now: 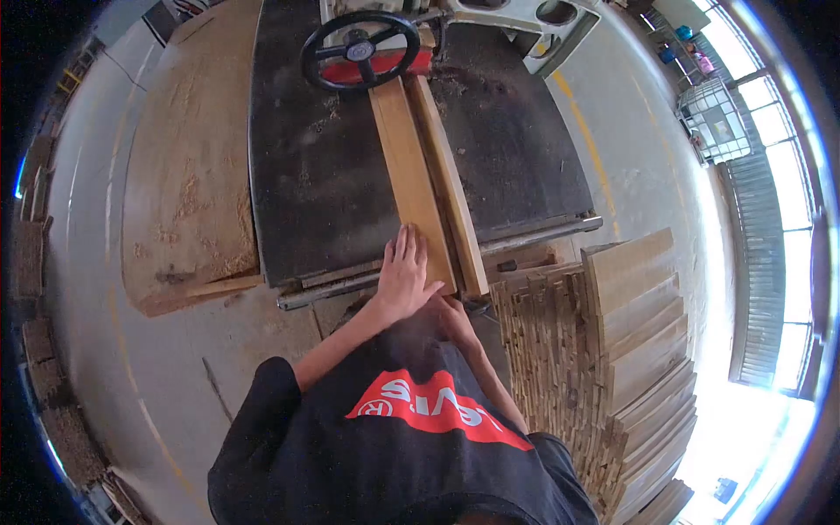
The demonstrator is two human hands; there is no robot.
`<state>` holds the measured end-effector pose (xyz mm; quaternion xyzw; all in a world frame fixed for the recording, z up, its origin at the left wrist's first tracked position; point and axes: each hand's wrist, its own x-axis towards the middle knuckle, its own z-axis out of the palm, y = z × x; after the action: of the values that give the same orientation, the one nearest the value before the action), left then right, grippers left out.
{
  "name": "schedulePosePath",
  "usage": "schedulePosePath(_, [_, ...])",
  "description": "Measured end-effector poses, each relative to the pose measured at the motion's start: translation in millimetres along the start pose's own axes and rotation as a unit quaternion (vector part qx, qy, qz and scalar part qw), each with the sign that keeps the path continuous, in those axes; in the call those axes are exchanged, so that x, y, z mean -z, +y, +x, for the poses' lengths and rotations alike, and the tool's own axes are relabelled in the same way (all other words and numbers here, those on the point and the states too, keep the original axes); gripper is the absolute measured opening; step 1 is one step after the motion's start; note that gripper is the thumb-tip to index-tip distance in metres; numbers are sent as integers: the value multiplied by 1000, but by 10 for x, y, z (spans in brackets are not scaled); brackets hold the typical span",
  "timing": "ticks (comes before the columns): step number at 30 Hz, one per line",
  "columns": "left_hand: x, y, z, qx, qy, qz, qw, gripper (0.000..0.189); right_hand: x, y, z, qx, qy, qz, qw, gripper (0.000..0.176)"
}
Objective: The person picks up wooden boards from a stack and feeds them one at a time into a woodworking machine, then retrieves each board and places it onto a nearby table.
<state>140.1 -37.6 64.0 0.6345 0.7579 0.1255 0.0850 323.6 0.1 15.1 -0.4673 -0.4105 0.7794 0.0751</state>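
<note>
A long flat wooden board [407, 166] lies on the dark machine table [324, 175], its far end under the red part below a black handwheel [360, 51]. My left hand [405, 276] rests on top of the board near its close end, palm down with fingers stretched forward. At the board's near end is my right hand [453, 319], its fingers mostly hidden under the board's edge, so their grip is unclear. Along the board's right side runs a narrow wooden rail [451, 188], with a dark gap between the two.
A tall stack of wooden boards [643, 332] stands at the right, close to the table's front edge. On the left is a wooden surface [188, 175] strewn with shavings. A white caged tank [713, 121] stands farther off at the right.
</note>
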Motion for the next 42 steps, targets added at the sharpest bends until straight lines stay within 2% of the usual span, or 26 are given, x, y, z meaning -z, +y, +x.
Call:
schedulePosePath(3, [118, 68, -41, -18, -58, 5, 998, 87, 69, 258, 31, -7, 14, -3, 1000, 43])
schedulePosePath(6, [49, 60, -102, -47, -49, -50, 996, 86, 138, 359, 28, 15, 17, 16, 1000, 43])
schedulePosePath(10, [199, 59, 72, -55, -109, -24, 992, 96, 337, 924, 433, 62, 38, -20, 997, 43])
schedulePosePath(13, [15, -71, 270, -51, -20, -21, 998, 102, 160, 1185, 813, 210, 151, -94, 961, 43])
schedulePosePath(14, [-16, -120, 349, -52, 6, -9, 999, 104, 99, 1167, 879, 232, 134, -117, 956, 42])
schedulePosePath(15, [-39, -176, 435, -53, 31, 3, 998, 106, -8, 1006, 902, 253, 116, -139, 950, 42])
schedulePosePath(16, [-43, -238, 522, -53, 56, 15, 997, 109, -115, 727, 887, 235, 104, -144, 956, 38])
schedulePosePath(17, [-23, -310, 607, -43, 10, -22, 999, 113, -246, 394, 845, 216, 91, -150, 960, 36])
schedulePosePath(18, [31, -345, 694, -37, -8, -10, 999, 113, -367, 46, 819, 158, 83, -137, 974, 39])
schedulePosePath(20, [198, -438, 857, -20, -42, 16, 999, 113, -421, -42, 996, 157, 58, -153, 974, 48])
schedulePosePath(21, [273, -480, 944, -20, -58, 20, 998, 114, -355, 151, 1280, 216, 42, -183, 958, 46])
schedulePosePath(23, [378, -562, 1076, -17, -93, 27, 995, 116, -442, 92, 1421, 250, 28, -170, 953, 34])
schedulePosePath(24, [357, -647, 1120, -16, -79, 20, 997, 119, -542, -231, 1295, 227, 30, -128, 965, 31])
schedulePosePath(26, [260, -831, 1231, -17, -47, 5, 999, 125, -732, -643, 1297, 142, 49, -7, 989, 37])
schedulePosePath(27, [276, -906, 1312, -3, -59, 4, 998, 127, -810, -771, 1378, 82, 66, 71, 992, 36])
schedulePosePath(28, [202, -993, 1345, -11, -13, 14, 1000, 123, -893, -924, 1399, 20, 82, 148, 985, 36])
schedulePosePath(30, [89, -1141, 1435, -39, 79, 32, 996, 114, -975, -1105, 1450, 45, 61, 152, 985, 28])
schedulePosePath(32, [136, -1241, 1548, -23, 67, 13, 997, 112, -961, -1127, 1670, 45, 60, 183, 980, 18])
schedulePosePath(33, [173, -1261, 1664, -27, 60, 2, 998, 112, -976, -1127, 1787, 70, 80, 162, 981, 18])
schedulePosePath(34, [300, -1218, 1762, -15, 19, 24, 999, 110, -918, -1091, 2019, 48, 63, 129, 989, 18])
schedulePosePath(35, [426, -1196, 1852, -5, -21, 49, 999, 109, -964, -1164, 2091, 21, 72, 162, 984, 21])
schedulePosePath(38, [607, -1272, 2221, 2, -90, 58, 994, 111, -1047, -1341, 2313, 33, 62, 178, 982, 30])
schedulePosePath(40, [521, -1449, 2450, 21, -111, 48, 992, 111, -1132, -1573, 2296, 41, 75, 167, 982, 30])
schedulePosePath(41, [547, -1470, 2542, 44, -155, 68, 985, 109, -1204, -1702, 2224, 46, 92, 193, 976, 29])
schedulePosePath(42, [432, -1454, 2536, 42, -41, 17, 998, 103, -1196, -1587, 2517, 99, 61, 183, 976, 28])
